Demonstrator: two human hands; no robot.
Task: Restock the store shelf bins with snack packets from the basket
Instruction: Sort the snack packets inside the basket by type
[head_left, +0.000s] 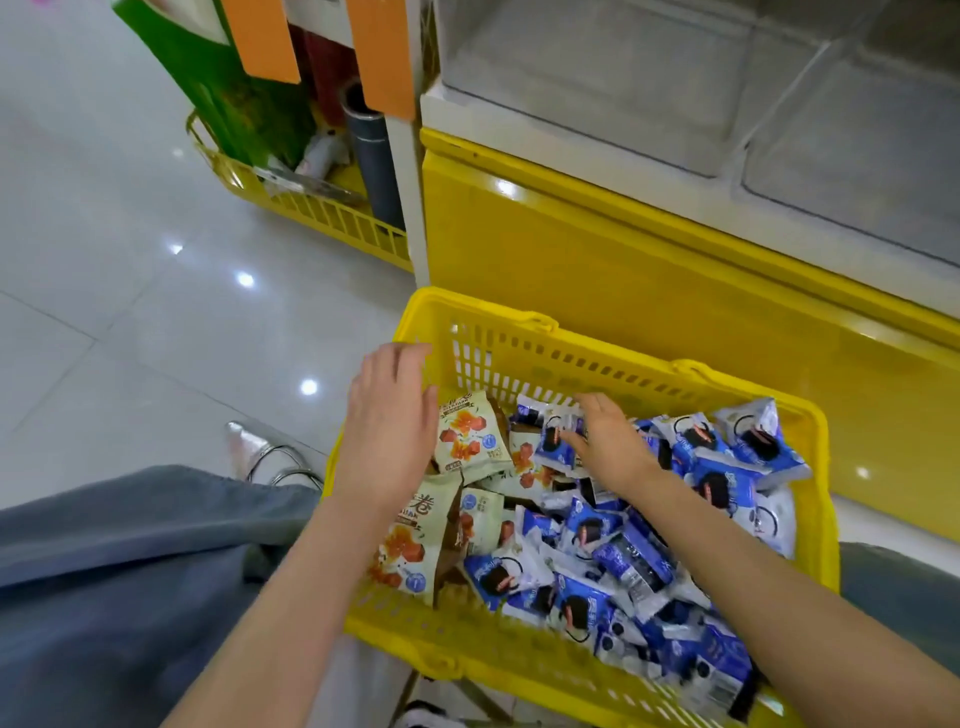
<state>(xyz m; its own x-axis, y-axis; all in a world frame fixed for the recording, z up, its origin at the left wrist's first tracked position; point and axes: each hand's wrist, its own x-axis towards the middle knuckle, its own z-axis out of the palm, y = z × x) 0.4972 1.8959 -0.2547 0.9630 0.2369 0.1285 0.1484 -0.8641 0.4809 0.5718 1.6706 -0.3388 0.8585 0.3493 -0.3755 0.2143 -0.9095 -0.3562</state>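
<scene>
A yellow plastic basket (524, 358) sits low in front of me. It holds several blue-and-white snack packets (628, 561) on the right and cream packets with orange squares (470, 434) on the left. My left hand (389, 421) hovers over the basket's left side with fingers spread, holding nothing. My right hand (605, 436) reaches into the middle, fingers resting on a blue-and-white packet (556, 439); whether it is gripped I cannot tell. Clear shelf bins (597, 88) above the yellow shelf front (649, 260) look bare.
A second yellow basket (332, 213) stands on the floor at the left, holding a green bag (228, 93) and a dark tube. Orange tags hang from the shelf post. Grey trousers and a silver shoe (244, 447) show at lower left on the glossy tiled floor.
</scene>
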